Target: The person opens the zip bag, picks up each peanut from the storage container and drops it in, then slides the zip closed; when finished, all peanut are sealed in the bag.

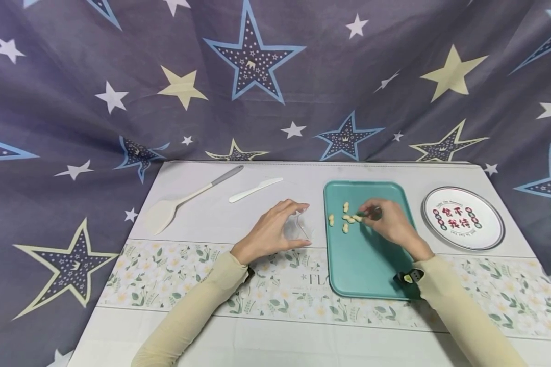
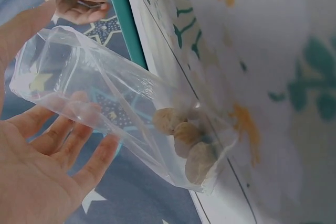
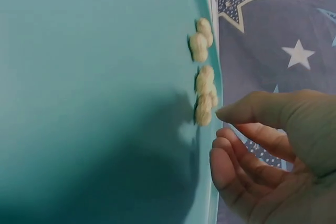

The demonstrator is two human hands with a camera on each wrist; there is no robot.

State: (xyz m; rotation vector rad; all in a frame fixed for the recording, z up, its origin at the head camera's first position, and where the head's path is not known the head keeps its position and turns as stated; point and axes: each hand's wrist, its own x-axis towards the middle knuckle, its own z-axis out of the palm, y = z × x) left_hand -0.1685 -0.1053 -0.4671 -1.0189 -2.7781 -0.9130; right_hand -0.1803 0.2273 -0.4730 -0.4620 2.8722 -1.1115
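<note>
A clear plastic bag (image 2: 136,90) hangs from my left hand (image 1: 268,229), whose thumb and fingers curve around its spread mouth. Several peanuts (image 2: 186,142) lie at the bottom of the bag in the left wrist view. To the right, my right hand (image 1: 390,221) hovers over a green tray (image 1: 365,265). Its bent fingers and thumb are apart, with nothing visible between them in the right wrist view. Just beside the thumb tip lie loose peanuts (image 3: 203,95), several of them scattered over the far left part of the tray.
A white spatula (image 1: 165,211) with a grey handle end and a white plastic knife (image 1: 255,190) lie at the back left. Right of the tray sits a round white plate (image 1: 464,237) with red lettering. A starry curtain (image 1: 294,109) hangs behind the table.
</note>
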